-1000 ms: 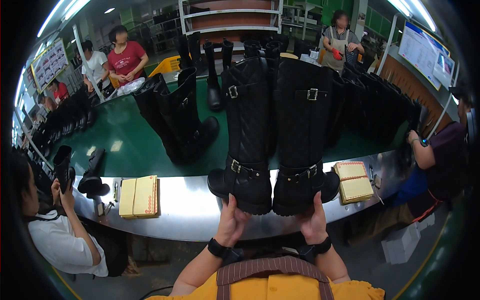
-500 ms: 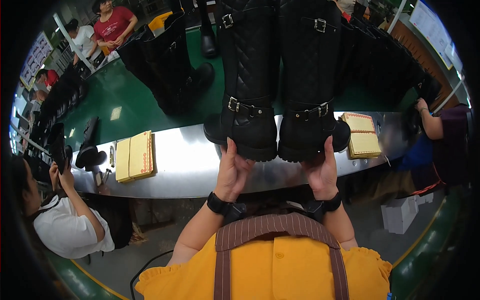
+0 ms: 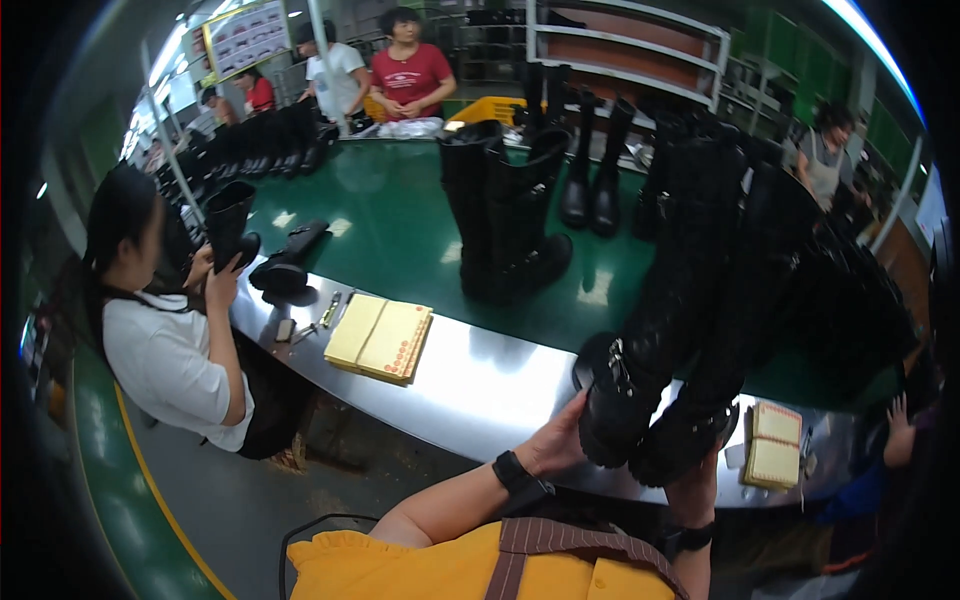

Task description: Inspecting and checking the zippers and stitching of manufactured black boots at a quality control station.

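A pair of tall black boots with buckled ankle straps is held up at the right of centre. My left hand (image 3: 562, 438) grips the left boot (image 3: 622, 395) by its foot near the sole. My right hand (image 3: 696, 488) is under the foot of the right boot (image 3: 690, 428), which partly hides its fingers. Both shafts lean up and away to the right. Beyond them, on the green tabletop (image 3: 375, 215), another pair of black boots (image 3: 500, 230) stands upright.
Stacks of yellow paper (image 3: 380, 338) (image 3: 773, 445) lie on the metal table edge (image 3: 480, 385). At left, a co-worker in a white shirt (image 3: 175, 360) handles a boot (image 3: 230, 225). More dark boots (image 3: 850, 310) crowd the right side. A co-worker's hand (image 3: 900, 432) shows at far right.
My view has swung left, so the surroundings sit further right in it. The held boots went from upright side by side to tilted and closer together, both hands still on them.
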